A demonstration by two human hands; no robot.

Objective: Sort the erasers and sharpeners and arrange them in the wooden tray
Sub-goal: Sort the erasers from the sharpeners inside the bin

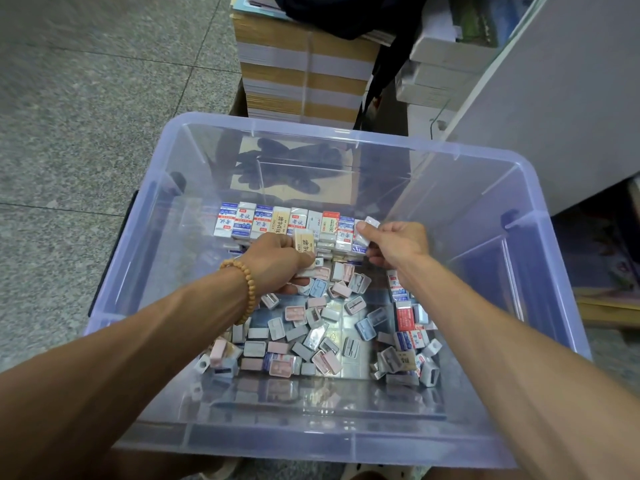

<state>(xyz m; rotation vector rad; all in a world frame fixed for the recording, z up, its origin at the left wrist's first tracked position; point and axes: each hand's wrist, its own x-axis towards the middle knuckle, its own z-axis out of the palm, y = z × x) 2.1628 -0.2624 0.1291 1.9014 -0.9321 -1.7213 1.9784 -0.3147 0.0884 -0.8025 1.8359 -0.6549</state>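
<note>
Both my forearms reach into the clear bin (540, 258). Left hand (277, 261) grips a beige eraser (304, 242); right hand (394, 242) pinches a white eraser (367, 227), beside the bin's far-wall eraser row (287, 220). Loose sharpeners (311, 334) litter the bin's floor.

Speckled grey tile floor (86, 98) at nine to eleven o'clock — bundled paper stacks (304, 77) at twelve — white cabinet panel (561, 98) at two.

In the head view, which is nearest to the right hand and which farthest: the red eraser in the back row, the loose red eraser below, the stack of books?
From the right hand:
1. Red eraser in the back row, just left.
2. Loose red eraser, below, among sharpeners.
3. Stack of books, beyond the bin.
</note>
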